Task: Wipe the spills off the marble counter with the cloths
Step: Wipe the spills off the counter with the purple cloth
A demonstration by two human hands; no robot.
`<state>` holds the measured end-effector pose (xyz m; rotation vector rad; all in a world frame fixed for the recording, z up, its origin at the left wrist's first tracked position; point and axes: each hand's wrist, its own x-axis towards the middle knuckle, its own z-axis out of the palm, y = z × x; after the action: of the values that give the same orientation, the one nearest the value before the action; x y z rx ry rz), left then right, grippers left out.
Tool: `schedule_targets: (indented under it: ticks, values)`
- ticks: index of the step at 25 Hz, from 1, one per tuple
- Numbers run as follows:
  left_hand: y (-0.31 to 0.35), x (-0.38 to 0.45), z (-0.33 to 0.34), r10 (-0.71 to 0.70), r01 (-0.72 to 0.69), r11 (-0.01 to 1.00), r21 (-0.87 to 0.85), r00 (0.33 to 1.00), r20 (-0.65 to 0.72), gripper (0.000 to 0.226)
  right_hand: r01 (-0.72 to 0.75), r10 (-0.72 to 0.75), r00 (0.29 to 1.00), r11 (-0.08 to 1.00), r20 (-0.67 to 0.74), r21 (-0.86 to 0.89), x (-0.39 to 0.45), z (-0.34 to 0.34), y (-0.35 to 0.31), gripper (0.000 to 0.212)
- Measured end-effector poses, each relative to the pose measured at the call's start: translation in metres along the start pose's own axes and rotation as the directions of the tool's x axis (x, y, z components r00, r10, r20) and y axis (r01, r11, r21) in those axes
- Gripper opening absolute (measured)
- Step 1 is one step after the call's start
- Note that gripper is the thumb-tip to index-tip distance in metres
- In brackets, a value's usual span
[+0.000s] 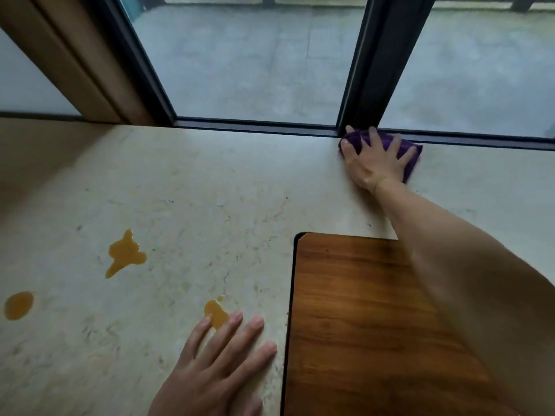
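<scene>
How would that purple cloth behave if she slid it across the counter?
The purple cloth looks soft and bunched under the right hand, so it would probably flop and crumple. On the smooth marble counter it should glide easily. It likely weighs little.

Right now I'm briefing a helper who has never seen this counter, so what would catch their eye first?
Probably the three orange-yellow spills on the pale marble counter: the largest spill at mid-left, a round one at the far left edge, and a small one right at the fingertips of the flat left hand. Next, the purple cloth at the back against the dark window frame, with the right hand spread on top of it.
</scene>
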<state>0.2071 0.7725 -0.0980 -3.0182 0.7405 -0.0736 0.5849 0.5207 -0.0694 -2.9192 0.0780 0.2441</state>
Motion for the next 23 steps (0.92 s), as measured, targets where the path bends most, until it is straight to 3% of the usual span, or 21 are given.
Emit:
schedule_targets:
  ticks: [6, 13, 19, 23]
  values:
    - [-0.001, -0.001, 0.0, -0.032, 0.032, 0.997, -0.068, 0.999, -0.007, 0.064, 0.267, -0.266, 0.963, 0.963, 0.05, -0.027, 0.007, 0.01, -0.037, 0.064]
    - [-0.001, 0.002, -0.008, -0.051, 0.063, 0.987, -0.148, 0.995, 0.081, 0.063, 0.477, -0.468, 0.878, 0.868, 0.094, -0.135, -0.12, 0.027, -0.018, 0.054]
    - [0.0, 0.001, -0.01, -0.062, 0.075, 0.983, -0.166, 0.995, 0.083, 0.062, 0.439, -0.425, 0.897, 0.887, 0.118, -0.145, -0.275, 0.038, 0.022, 0.051]
    - [0.001, 0.01, -0.009, -0.075, 0.092, 0.975, -0.202, 0.993, 0.088, 0.064, 0.298, -0.29, 0.954, 0.941, 0.073, -0.162, -0.407, 0.057, 0.045, 0.056]
